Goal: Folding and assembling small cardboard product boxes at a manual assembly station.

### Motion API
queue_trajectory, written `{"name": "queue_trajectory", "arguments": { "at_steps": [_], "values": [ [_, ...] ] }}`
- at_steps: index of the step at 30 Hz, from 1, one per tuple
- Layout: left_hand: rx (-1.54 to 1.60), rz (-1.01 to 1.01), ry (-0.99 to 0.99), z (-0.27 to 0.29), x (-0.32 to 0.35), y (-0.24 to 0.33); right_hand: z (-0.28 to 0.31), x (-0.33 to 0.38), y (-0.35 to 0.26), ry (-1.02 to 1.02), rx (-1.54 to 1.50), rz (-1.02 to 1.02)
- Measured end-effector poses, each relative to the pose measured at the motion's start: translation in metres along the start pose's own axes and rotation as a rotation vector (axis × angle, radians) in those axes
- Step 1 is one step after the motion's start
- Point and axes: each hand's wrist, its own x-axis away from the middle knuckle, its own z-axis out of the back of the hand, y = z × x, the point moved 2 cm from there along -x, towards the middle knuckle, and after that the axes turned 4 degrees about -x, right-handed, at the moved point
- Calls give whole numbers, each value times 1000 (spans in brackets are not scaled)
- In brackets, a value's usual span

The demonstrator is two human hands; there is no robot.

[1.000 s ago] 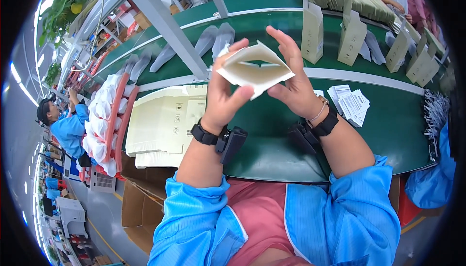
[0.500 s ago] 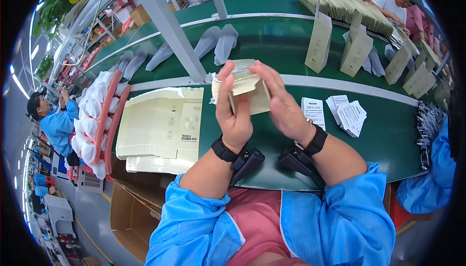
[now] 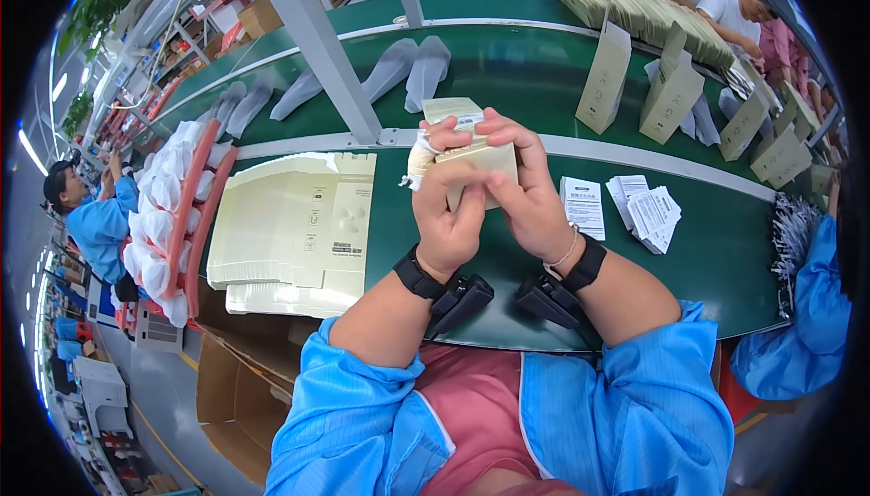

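Both of my hands hold a small cream-coloured carton [image 3: 473, 163] above the green bench. My left hand [image 3: 446, 215] grips its left side, and one of its fingers wears a whitish wrap. My right hand [image 3: 530, 202] curls over the right side, with both thumbs close together on the near face. A flap stands up at the carton's far end. To the left lies a stack of flat, unfolded cream cartons [image 3: 290, 233]. Right of my hands are a stack of white printed leaflets [image 3: 582, 209] and a looser, fanned pile of leaflets [image 3: 651, 217].
A green belt [image 3: 507, 70] runs behind a metal rail, carrying open standing cartons [image 3: 671, 97] and translucent grey sleeves [image 3: 426, 75]. White-wrapped items fill a red rack [image 3: 195, 215] at left. A metal post [image 3: 313, 43] rises ahead. Co-workers sit left and far right.
My fingers have folded in around the carton, where the right hand was flat and the carton's near end gaped. Both thumbs now press its near face.
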Motion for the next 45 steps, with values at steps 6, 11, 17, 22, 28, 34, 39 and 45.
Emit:
{"name": "queue_trajectory", "arguments": {
  "at_steps": [6, 11, 17, 22, 28, 34, 39, 45],
  "values": [
    [234, 262, 178, -11, -2, 4, 9, 3, 8, 40, 264, 118],
    [1293, 871, 198, 0, 1, -22, 15, 1, 4, -199, 595, 238],
    [1001, 1191, 254, -2, 10, -43, 36, 9, -32, -359, 890, 73],
    [646, 1040, 228, 11, 12, -60, 77, 41, -59, -514, 1244, -424],
    [659, 1072, 105, 6, 15, -57, 126, 59, -59, -548, 1073, -621],
    [530, 1005, 10, 2, 16, -55, 106, 25, -80, -268, 1271, -219],
    [237, 754, -266, -4, 15, -38, 77, -24, -105, -25, 1100, 511],
    [52, 621, -363, -3, 13, -30, 47, -56, -73, -258, 1235, 185]
  ]
}}
